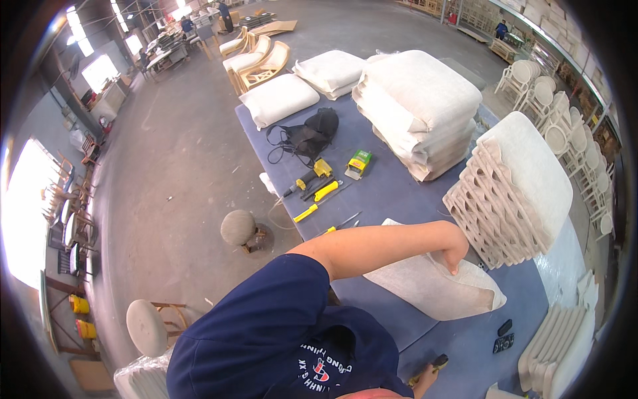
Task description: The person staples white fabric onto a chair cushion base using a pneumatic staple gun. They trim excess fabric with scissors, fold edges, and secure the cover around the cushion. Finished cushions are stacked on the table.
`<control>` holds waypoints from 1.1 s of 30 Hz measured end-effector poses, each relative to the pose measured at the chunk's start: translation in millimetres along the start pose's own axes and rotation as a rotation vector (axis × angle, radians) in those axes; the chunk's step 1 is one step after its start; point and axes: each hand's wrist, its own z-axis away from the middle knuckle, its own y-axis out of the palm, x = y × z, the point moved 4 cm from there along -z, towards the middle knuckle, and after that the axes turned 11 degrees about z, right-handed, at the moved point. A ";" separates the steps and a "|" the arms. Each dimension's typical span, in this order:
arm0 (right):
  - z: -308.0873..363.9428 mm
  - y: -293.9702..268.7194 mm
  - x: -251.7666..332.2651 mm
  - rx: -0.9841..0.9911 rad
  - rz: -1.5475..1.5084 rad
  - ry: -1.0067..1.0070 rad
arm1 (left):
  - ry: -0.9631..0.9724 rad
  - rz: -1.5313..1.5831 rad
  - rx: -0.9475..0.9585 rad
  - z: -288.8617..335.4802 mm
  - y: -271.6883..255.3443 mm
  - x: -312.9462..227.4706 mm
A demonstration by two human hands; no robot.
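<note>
My left arm reaches across the blue-covered table (pixel 392 199) to a white seat cushion (pixel 425 292) lying on it. The wrist of my left hand (pixel 454 245) is bent. Its fingers point down and close on the upper part of the cushion, partly hidden by the hand. At the lower edge, my right hand (pixel 426 380) is wrapped round a yellow-and-black hand tool (pixel 439 362), whose kind I cannot make out. The tool is apart from the cushion. A small black object (pixel 505 327) and a black piece with round openings (pixel 504 343) lie to its right.
A tall stack of seat cushions (pixel 512 193) leans beside my left hand, with another white stack (pixel 419 106) behind. Yellow tools (pixel 325 191), a green-and-yellow box (pixel 358 163) and a black bag (pixel 312 133) lie farther back. A round stool (pixel 238 228) stands left of the table.
</note>
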 end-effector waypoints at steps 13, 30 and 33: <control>161.7 22.0 297.1 0.254 -0.305 -0.178 | 0.054 0.009 0.004 39.2 -10.5 1.6; 247.8 12.5 460.1 0.090 -0.416 -0.670 | -0.027 0.018 -0.140 50.3 6.7 -12.3; 247.2 20.5 468.6 0.046 -0.430 -0.733 | -0.017 0.000 -0.184 47.7 17.5 -8.1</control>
